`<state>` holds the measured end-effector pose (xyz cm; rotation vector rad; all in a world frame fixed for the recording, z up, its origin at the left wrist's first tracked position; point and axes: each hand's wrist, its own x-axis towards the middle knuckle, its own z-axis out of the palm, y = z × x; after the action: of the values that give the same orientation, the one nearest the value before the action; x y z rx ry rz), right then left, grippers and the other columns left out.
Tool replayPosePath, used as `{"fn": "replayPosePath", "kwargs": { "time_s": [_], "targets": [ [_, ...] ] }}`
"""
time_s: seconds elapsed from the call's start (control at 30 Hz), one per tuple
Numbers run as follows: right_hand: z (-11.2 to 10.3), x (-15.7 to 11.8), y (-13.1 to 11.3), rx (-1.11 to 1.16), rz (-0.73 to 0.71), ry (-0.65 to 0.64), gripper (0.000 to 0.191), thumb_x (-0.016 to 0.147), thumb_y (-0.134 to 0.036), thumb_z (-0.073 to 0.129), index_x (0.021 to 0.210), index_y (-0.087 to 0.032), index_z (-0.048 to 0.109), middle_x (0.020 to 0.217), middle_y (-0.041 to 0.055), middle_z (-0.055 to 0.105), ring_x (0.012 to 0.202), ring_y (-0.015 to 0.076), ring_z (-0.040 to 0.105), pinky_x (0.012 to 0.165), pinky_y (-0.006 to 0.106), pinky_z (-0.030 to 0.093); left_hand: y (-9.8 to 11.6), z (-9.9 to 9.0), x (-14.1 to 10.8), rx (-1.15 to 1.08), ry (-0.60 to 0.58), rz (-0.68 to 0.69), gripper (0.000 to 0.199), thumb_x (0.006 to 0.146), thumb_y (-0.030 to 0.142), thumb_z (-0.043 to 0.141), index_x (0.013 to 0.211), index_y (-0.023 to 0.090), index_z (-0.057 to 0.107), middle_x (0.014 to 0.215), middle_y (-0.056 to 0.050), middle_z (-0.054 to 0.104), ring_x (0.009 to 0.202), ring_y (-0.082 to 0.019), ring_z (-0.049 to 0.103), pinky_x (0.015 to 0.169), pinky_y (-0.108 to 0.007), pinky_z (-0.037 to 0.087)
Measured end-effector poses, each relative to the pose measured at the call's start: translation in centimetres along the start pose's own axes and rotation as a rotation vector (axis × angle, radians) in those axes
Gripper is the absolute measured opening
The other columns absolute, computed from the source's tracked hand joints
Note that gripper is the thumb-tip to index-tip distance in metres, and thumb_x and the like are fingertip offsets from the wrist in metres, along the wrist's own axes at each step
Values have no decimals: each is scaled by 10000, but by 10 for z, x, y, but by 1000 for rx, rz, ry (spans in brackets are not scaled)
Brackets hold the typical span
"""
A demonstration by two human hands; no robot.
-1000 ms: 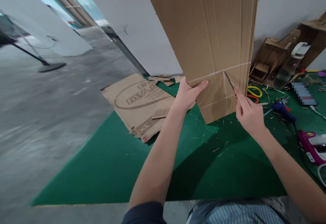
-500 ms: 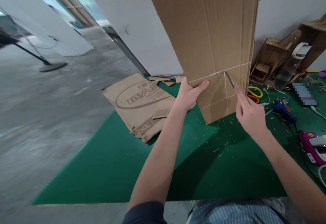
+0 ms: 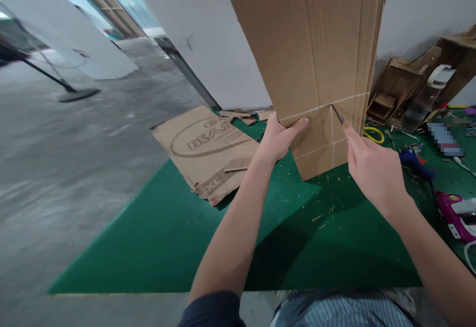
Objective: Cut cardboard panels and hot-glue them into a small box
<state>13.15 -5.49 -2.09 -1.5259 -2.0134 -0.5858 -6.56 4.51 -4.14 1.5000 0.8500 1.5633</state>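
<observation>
A tall sheet of brown cardboard point(image 3: 320, 59) stands tilted above the table, with white lines crossing its lower part. My left hand point(image 3: 280, 136) is closed on its lower left edge, thumb on the face toward me and fingers behind it, out of sight. In my right hand point(image 3: 375, 168) is a craft knife point(image 3: 337, 114) with a thin dark blade, most of its handle hidden in the grip. The blade's tip touches the cardboard where the long white line meets a vertical one.
Printed flat cardboard point(image 3: 208, 153) lies on the green table point(image 3: 148, 247) to the left. On the right are yellow-handled scissors point(image 3: 375, 134), a blue glue gun point(image 3: 416, 163), a phone point(image 3: 445, 138), a bottle point(image 3: 424, 98) and a magenta device point(image 3: 455, 215). A white wall panel point(image 3: 208, 44) stands behind.
The cardboard and both hands sit slightly farther right in the view. My right hand is turned a little, covering the red scissor handle and more of the glue gun's tip. The knife's tip stays near the line crossing.
</observation>
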Motion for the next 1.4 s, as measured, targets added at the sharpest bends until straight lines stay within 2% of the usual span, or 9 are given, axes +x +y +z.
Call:
{"fn": "replayPosePath", "kwargs": {
  "time_s": [0.2,0.5,0.77,1.17,1.4],
  "targets": [
    [-3,1,-3,-19,-2,-12,488,883,-99,386,1330,-170,569,622,21,622,424,93,377,452,275,190,-2,0,0,12,-1,11,428,671,396,803,1036,202,692,1120,-102,708,1096,-272,650,947,-422,532],
    [-15,11,-6,-52,19,-104,488,881,-102,404,1339,-171,556,643,31,647,415,96,402,452,277,184,-1,1,0,14,7,13,430,673,410,798,1029,193,694,1115,-98,713,1044,-256,667,899,-377,551],
    [-6,5,-11,-160,6,-182,604,834,-61,425,1428,-162,462,739,41,665,491,99,464,485,262,227,-6,1,0,35,20,67,386,703,396,787,1018,193,695,1099,-89,718,1026,-246,674,927,-399,544],
    [4,11,-5,-120,35,-202,659,816,-74,429,1464,-200,428,735,37,650,496,105,439,529,258,279,-6,0,-1,35,7,66,391,708,401,789,1026,196,693,1107,-88,715,1047,-259,669,932,-420,548],
    [5,12,-6,-68,43,-207,655,840,-74,404,1485,-183,389,731,40,652,519,115,458,532,259,295,-9,0,0,43,16,78,382,706,405,790,1011,196,694,1095,-90,718,1027,-252,674,933,-422,546]
  ]
}}
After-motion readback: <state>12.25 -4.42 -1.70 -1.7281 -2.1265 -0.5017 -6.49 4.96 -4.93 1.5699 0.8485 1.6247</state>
